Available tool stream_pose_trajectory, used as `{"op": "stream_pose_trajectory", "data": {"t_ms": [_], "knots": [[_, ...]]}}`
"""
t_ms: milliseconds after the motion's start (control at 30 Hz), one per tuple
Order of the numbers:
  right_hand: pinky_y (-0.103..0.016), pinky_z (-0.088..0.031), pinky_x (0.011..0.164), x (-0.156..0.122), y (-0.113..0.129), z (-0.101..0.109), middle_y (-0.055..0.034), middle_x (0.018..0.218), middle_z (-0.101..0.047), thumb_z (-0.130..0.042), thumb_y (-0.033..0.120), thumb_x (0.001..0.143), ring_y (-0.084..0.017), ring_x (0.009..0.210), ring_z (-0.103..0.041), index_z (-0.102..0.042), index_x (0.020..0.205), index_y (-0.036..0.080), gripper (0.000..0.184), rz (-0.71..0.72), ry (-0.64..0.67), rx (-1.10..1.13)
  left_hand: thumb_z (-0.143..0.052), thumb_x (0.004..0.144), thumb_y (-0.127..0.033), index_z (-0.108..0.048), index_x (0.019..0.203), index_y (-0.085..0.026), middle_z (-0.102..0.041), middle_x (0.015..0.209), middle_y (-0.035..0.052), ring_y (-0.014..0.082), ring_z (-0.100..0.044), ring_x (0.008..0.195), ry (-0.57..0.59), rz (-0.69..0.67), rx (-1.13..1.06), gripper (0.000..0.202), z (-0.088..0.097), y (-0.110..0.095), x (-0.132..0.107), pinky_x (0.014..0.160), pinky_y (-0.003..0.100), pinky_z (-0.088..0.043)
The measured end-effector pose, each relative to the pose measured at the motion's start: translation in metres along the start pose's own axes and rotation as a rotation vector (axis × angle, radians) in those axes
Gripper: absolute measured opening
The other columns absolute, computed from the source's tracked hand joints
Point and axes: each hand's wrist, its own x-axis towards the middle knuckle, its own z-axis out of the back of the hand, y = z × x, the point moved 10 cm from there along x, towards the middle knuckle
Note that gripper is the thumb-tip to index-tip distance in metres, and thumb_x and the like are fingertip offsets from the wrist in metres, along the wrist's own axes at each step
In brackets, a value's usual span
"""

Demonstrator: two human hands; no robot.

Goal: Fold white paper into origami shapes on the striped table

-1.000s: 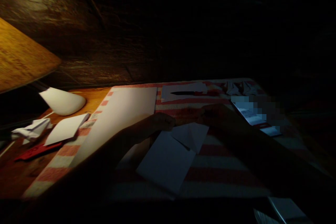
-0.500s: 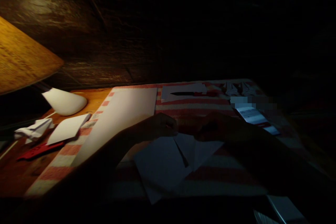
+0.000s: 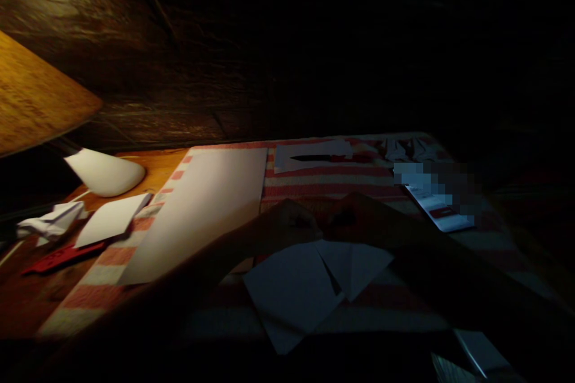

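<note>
In dim light a white sheet of paper lies partly folded on the red-and-white striped cloth, with a triangular flap turned down at its right. My left hand and my right hand meet at the paper's top edge. Both have their fingers bent and pressed on the fold. The hands are dark silhouettes, so the fingertips are hard to make out.
A large blank sheet lies to the left. A knife rests on paper at the far edge. A lamp with a white base stands left, beside a folded paper figure and a small sheet. A printed leaflet lies right.
The paper has shifted slightly right and nearer to me. My two hands have come closer together at its top edge, and the right flap now lies flatter.
</note>
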Motion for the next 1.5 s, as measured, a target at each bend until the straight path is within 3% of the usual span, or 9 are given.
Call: {"op": "stream_pose_trajectory", "data": {"t_ms": [200,400,633,867,1033,1333,1500], "knots": [[-0.025,-0.024,0.05,-0.004,-0.002,0.01,0.0056,0.058,-0.043,-0.065,0.041,0.088,-0.008,0.052,-0.034,-0.06,0.064,0.017,0.034,-0.048,-0.065,-0.055,-0.07,0.075,-0.04,-0.062,0.063,-0.015,-0.046,0.058,-0.0044,0.0088,-0.039,0.056,-0.112,-0.015,-0.002,0.029,0.019,-0.009,-0.008,0.053,0.022,-0.026],[-0.025,-0.031,0.053,-0.008,-0.005,0.01,0.0024,0.062,-0.055,-0.066,0.042,0.087,-0.01,0.055,-0.045,-0.068,0.071,0.016,0.031,-0.104,-0.033,-0.006,-0.07,0.076,-0.04,-0.056,0.057,-0.015,-0.04,0.054,-0.0059,0.0076,-0.034,0.053,-0.044,-0.031,-0.019,0.034,0.024,-0.009,-0.013,0.05,0.021,-0.023],[-0.028,-0.036,0.06,-0.013,-0.004,0.026,0.0011,0.067,-0.06,-0.067,0.044,0.086,-0.013,0.061,-0.05,-0.067,0.068,0.017,0.032,-0.089,-0.119,-0.011,-0.072,0.074,-0.038,-0.059,0.056,-0.014,-0.044,0.054,-0.0049,0.0081,-0.036,0.055,-0.13,-0.048,-0.048,0.032,0.043,-0.012,-0.019,0.052,0.021,-0.026],[-0.027,-0.037,0.06,-0.014,-0.003,0.027,0.0013,0.068,-0.061,-0.069,0.046,0.086,-0.013,0.062,-0.051,-0.069,0.073,0.018,0.031,-0.078,-0.109,0.017,-0.072,0.077,-0.035,-0.063,0.061,-0.013,-0.05,0.058,-0.0034,0.0089,-0.042,0.059,-0.074,-0.062,-0.066,0.028,0.039,-0.023,-0.021,0.057,0.022,-0.03],[-0.026,-0.033,0.058,-0.013,-0.006,0.03,0.0023,0.069,-0.058,-0.07,0.048,0.084,-0.012,0.061,-0.048,-0.065,0.071,0.017,0.034,-0.076,-0.084,0.02,-0.075,0.073,-0.032,-0.063,0.058,-0.014,-0.051,0.056,-0.0035,0.0084,-0.043,0.057,-0.137,-0.035,-0.122,0.027,0.05,-0.018,-0.022,0.056,0.021,-0.032],[-0.026,-0.028,0.055,-0.018,-0.003,0.043,0.0038,0.062,-0.051,-0.068,0.049,0.083,-0.01,0.056,-0.041,-0.06,0.066,0.017,0.037,-0.109,-0.166,0.003,-0.079,0.065,-0.032,-0.067,0.058,-0.015,-0.059,0.057,-0.0016,0.0094,-0.049,0.056,-0.242,0.002,-0.209,0.022,0.072,-0.005,-0.022,0.055,0.021,-0.039],[-0.026,-0.03,0.056,-0.024,-0.007,0.059,0.0025,0.067,-0.055,-0.064,0.049,0.087,-0.011,0.058,-0.042,-0.063,0.071,0.017,0.035,-0.087,-0.195,-0.058,-0.077,0.061,-0.029,-0.065,0.054,-0.016,-0.064,0.061,0.0012,0.0129,-0.056,0.059,-0.361,-0.025,-0.226,0.019,0.101,-0.007,-0.031,0.059,0.025,-0.044]]}}
